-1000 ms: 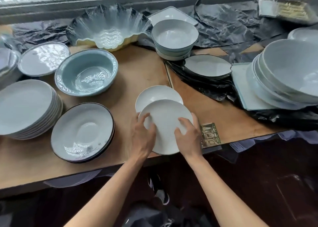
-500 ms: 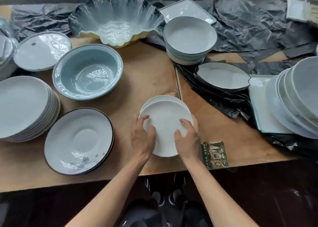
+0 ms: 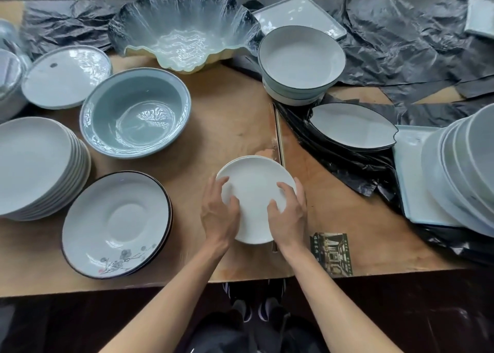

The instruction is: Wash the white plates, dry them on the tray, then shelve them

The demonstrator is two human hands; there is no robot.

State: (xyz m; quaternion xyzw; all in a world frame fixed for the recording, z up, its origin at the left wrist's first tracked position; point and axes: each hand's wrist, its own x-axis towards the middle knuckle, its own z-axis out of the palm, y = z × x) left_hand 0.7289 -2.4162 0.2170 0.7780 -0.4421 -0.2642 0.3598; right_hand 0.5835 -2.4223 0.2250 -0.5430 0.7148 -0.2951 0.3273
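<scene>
Plate (image 3: 255, 192): white, on worktop (image 3: 235, 117) near front edge; a second rim shows just behind it, rest hidden
Left hand (image 3: 219, 213): fingers curled over plate's left rim, gripping; near rim covered
Right hand (image 3: 288, 213): fingers curled over right rim, gripping
Right stack (image 3: 465, 171): cut off by frame edge
Card (image 3: 331, 253): print unreadable

Soft, even daylight from the far side; glossy glare on the blue-green bowl (image 3: 135, 112) and ruffled glass bowl (image 3: 184, 31). Faint shadows on the counter (image 3: 227, 117). Floor below is dim. Wide-angle bending at edges; right plate stack (image 3: 462, 171) slightly smeared.
</scene>
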